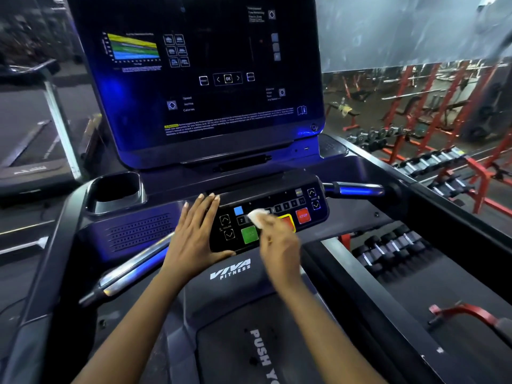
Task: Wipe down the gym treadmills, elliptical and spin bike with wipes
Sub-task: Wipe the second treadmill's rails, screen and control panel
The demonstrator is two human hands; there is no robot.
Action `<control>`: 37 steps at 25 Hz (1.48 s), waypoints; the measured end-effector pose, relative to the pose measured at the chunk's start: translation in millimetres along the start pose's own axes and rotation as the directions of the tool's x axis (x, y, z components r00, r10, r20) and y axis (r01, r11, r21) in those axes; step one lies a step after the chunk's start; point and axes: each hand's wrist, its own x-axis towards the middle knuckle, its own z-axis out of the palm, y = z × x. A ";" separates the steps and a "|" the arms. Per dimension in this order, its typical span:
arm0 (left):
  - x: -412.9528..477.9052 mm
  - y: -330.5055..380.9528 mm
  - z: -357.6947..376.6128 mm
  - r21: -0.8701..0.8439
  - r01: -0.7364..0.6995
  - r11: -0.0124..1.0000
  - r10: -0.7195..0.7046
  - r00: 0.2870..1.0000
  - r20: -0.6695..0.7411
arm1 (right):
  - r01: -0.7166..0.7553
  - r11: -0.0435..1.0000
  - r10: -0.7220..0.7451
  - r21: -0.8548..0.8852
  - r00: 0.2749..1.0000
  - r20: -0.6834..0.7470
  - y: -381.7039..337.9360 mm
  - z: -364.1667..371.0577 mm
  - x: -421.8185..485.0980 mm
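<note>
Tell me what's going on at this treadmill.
A person is wiping the control panel of a treadmill. The right hand, blurred, pinches a white wipe against the panel's middle. The left hand rests flat on the panel's left end, fingers straight. The console screen above is lit.

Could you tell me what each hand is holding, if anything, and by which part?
The right hand pinches a white wipe by its near end. The left hand holds nothing, resting flat against the button panel.
</note>
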 end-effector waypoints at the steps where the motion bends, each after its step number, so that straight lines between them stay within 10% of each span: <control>1: -0.7 -3.8 -2.4 -0.001 0.029 1.000 -0.029 1.000 0.009 | -0.081 0.997 0.082 0.013 0.996 -0.038 14.6 -3.3 15.1; 5: -4.8 -12.4 -3.6 -0.079 0.114 0.990 -0.103 0.987 0.125 | -0.265 0.964 0.264 -0.023 0.963 -0.048 40.7 -2.0 45.3; 15: -7.8 -7.4 -1.8 -0.069 0.123 0.990 -0.117 0.989 0.089 | 0.146 0.988 -0.151 0.045 0.979 0.135 -32.5 26.7 -17.4; 23: -7.0 -7.1 -0.9 -0.075 0.136 0.988 -0.128 0.987 0.100 | 0.020 0.999 -0.015 -0.043 0.993 0.113 -25.7 15.3 -27.5; 29: -5.1 -20.5 -9.0 -0.302 0.132 0.944 -0.077 0.979 0.187 | -0.210 0.911 0.124 0.355 0.960 0.250 -42.2 12.9 -14.8; 37: 20.4 8.4 -5.2 -0.331 0.415 0.847 -0.441 0.897 -0.004 | 0.039 0.920 -0.170 0.389 0.936 0.309 17.3 12.4 144.1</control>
